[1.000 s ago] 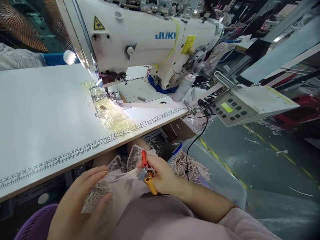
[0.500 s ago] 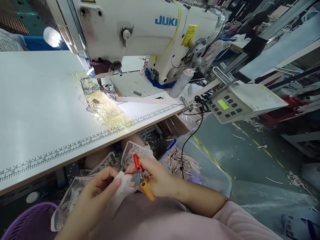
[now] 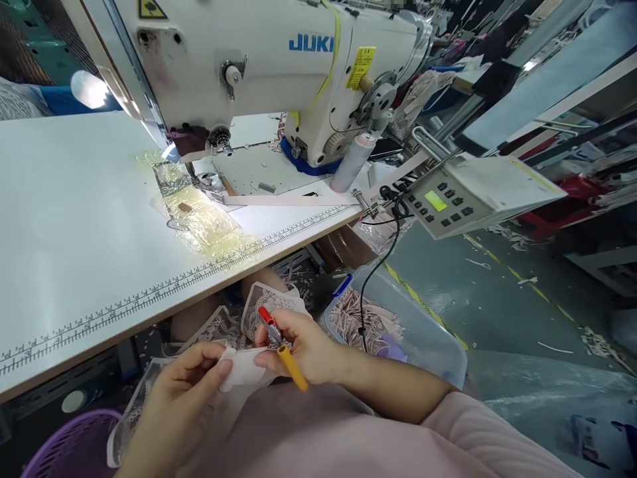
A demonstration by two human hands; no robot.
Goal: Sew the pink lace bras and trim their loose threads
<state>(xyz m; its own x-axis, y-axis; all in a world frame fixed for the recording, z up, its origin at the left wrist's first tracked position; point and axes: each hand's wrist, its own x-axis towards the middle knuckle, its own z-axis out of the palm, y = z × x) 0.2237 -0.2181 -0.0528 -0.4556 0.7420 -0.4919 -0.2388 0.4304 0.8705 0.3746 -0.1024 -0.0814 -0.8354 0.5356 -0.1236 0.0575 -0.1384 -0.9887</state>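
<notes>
My left hand is closed, with thumb and fingers pinching the edge of a white fabric piece over my lap. My right hand is closed around small thread snips with one red and one orange handle. Its thumb and fingertips also meet the right end of the white fabric, so the edge is stretched between both hands. The blades are mostly hidden by my fingers. Sheer white lace lies across my legs below the table edge, and more of it hangs beside my left wrist.
A JUKI sewing machine stands on the white table, which has a ruler strip along its front edge. A thread cone and control box are at right. A clear bin with strips and a purple basket flank me.
The snips have turned in my right hand, and their blades no longer show clearly. My right fingertips now touch the fabric, which lies straighter between my hands. The view has shifted slightly.
</notes>
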